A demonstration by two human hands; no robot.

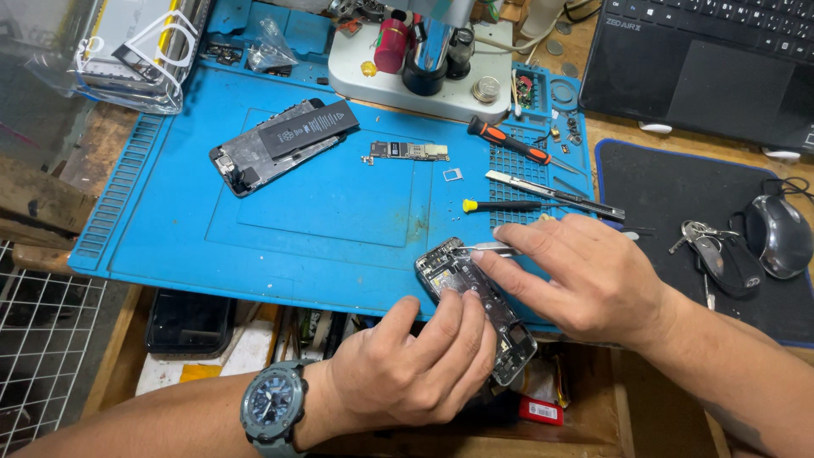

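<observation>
Left hand (pixel 415 360) clamps the lower half of the opened phone chassis (pixel 475 309), fingers curled shut over its edge, pinning it at the near edge of the blue repair mat (pixel 170 212) where it overhangs the bench. I'd hold that grip firm but flat, no twist on the frame. Right hand (pixel 585 276) is closed on metal tweezers (pixel 487 249), tips at the chassis' top corner; can't tell if they have anything pinched. Best approach here, I think: shallow tip angle, small moves, wrist resting on the mat. Farther back on the mat: a second gutted phone with battery (pixel 284 144), a bare logic board (pixel 407 153), and a yellow-capped screwdriver (pixel 500 205). Keys (pixel 716 250) and mouse (pixel 778 235) sit well clear to the right.
</observation>
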